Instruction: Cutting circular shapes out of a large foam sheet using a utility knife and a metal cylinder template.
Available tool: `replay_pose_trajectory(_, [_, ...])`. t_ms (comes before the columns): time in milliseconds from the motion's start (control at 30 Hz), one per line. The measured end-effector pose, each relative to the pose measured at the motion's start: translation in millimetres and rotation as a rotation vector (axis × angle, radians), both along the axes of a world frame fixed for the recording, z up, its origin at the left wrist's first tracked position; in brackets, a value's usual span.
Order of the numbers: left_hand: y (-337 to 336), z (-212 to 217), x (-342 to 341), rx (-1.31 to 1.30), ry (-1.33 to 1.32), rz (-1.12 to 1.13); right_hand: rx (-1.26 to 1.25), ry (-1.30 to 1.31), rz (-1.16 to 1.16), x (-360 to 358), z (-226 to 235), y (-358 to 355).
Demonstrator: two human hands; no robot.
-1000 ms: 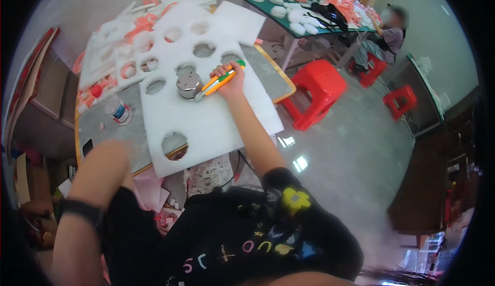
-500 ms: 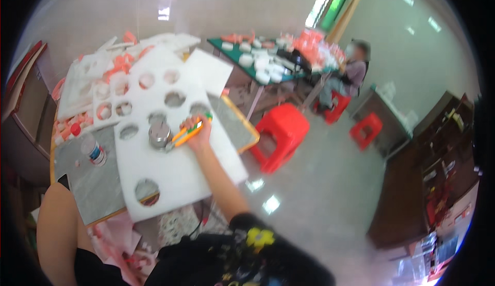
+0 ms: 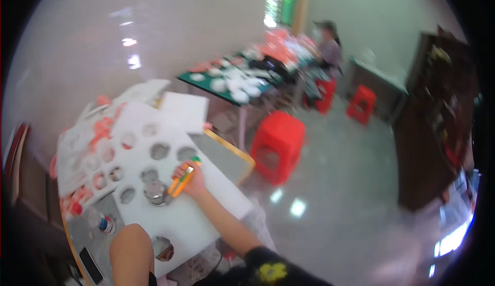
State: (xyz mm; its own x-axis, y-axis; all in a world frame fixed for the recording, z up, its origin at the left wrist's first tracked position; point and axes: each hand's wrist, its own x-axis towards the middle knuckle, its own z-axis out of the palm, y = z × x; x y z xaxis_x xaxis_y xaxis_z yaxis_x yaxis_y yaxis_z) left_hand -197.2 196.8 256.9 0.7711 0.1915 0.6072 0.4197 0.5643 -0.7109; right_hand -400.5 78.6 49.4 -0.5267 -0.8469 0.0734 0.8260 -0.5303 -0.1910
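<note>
My right hand (image 3: 193, 178) is closed around a yellow-orange and green utility knife (image 3: 180, 183). The knife's front end points at a round silvery metal piece (image 3: 154, 192), touching it or very close to it. That piece rests on a large white foam sheet (image 3: 191, 224) with several round holes cut in it. My left hand is out of view; a bare bent limb (image 3: 131, 252), seemingly my left arm at the elbow, rises at the lower left in front of the table.
A labelled bottle (image 3: 106, 224) and a dark phone (image 3: 91, 266) are on the grey table at left. Pink and white foam scraps (image 3: 103, 127) lie behind. Beyond, a person (image 3: 329, 48) sits at a green table (image 3: 198, 83) with foam pieces. A red stool (image 3: 278, 146) stands to the right.
The view has swung, so the table appears lower and further left. The bare limb shows further right, over the table. My right hand keeps its hold on the utility knife beside the metal piece.
</note>
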Motion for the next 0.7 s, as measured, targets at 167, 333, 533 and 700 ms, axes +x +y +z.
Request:
replay_pose_trajectory(167, [16,-1,-1,-0.002,-0.043,0.061,-0.045,-0.021,0.04,-3,-4,20])
replay_pose_trajectory(333, [-1,-2,21,-0.036,-0.039,0.142,0.021,-0.006,0.068,10,-2,12])
replay_pose_trajectory(533, [-8,-1,44,-0.074,-0.124,0.207,0.035,0.031,0.044,5,0,14])
replay_pose_trajectory(700, [-6,-1,43,-0.08,-0.105,0.227,0.049,0.051,0.041,7,9,12])
